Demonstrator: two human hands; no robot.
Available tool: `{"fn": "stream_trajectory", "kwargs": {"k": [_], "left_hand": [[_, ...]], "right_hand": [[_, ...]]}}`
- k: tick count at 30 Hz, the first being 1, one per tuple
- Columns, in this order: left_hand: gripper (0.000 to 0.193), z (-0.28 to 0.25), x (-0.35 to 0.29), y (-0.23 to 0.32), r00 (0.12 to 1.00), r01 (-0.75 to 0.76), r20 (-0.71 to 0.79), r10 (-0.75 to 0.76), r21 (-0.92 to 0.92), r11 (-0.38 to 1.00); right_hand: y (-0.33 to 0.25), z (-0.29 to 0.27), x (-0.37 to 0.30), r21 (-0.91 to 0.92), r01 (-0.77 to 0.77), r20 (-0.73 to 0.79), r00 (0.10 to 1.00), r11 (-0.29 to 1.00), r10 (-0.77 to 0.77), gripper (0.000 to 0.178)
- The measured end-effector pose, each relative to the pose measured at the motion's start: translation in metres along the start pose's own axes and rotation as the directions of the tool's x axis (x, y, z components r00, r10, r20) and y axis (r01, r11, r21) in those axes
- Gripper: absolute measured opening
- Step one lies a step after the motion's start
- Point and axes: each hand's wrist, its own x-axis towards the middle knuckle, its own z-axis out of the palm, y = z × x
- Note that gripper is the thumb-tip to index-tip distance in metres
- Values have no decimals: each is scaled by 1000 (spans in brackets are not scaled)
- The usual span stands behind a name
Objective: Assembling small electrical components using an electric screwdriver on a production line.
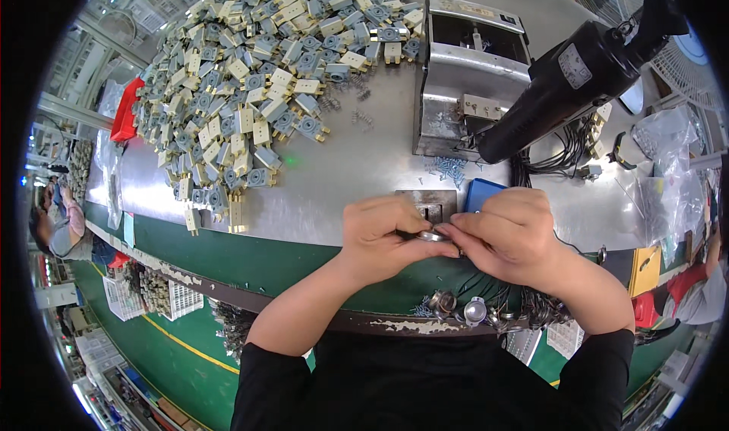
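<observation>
In front of me, close to the table's near edge, my left hand [383, 233] pinches a small round metal part [431, 236] between thumb and fingers. My right hand [510, 230] meets it there, thumb and fingertips closed on the part's right side. Fingers cover much of the part, so its details do not show. Just beyond the fingertips lies a metal fixture block [439, 198] with a slot. A blue box [481, 193] stands behind my right hand. Below the hands, round metal housings [474, 310] with black cables rest along the near edge.
A large heap of grey and cream switch-like parts [250, 119] covers the left of the metal table. Springs [363, 119] and small screws [448, 169] lie loose. A metal screw feeder [456, 89], a black cylindrical tool [558, 85], a red bin [126, 112] and plastic bags [668, 142] surround me.
</observation>
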Motion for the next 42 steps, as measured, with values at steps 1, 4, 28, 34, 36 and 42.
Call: {"fn": "stream_trajectory", "kwargs": {"k": [1, 4, 28, 34, 36, 42], "left_hand": [[41, 1, 1, 1, 999, 19, -25, -20, -54, 998], [29, 1, 5, 9, 990, 121, -56, -130, -139, 983], [27, -11, 12, 19, 752, 631, 507, -420, -739, 238], [23, -11, 1, 11, 692, 683, 585, -423, -720, 122], [22, -8, 0, 16, 719, 681, 492, -491, -640, 356], [24, -1, 7, 25, 972, 224, 37, -232, 148, 963]], "right_hand": [[-2, 1, 1, -2, 1, -2, 1000, 1000, -1, 16], [-4, 2, 4, 27, -76, -84, 993, 997, 78, 16], [-6, -24, 4, 414, -513, 327, 855, 752, 403, 30], [-7, -33, 11, 442, -442, 382, 880, 780, 282, 30], [-10, -32, 12, 411, -464, 398, 866, 785, 303, 34], [-12, -20, 4, 365, -466, 371, 867, 806, 333, 40]]}}
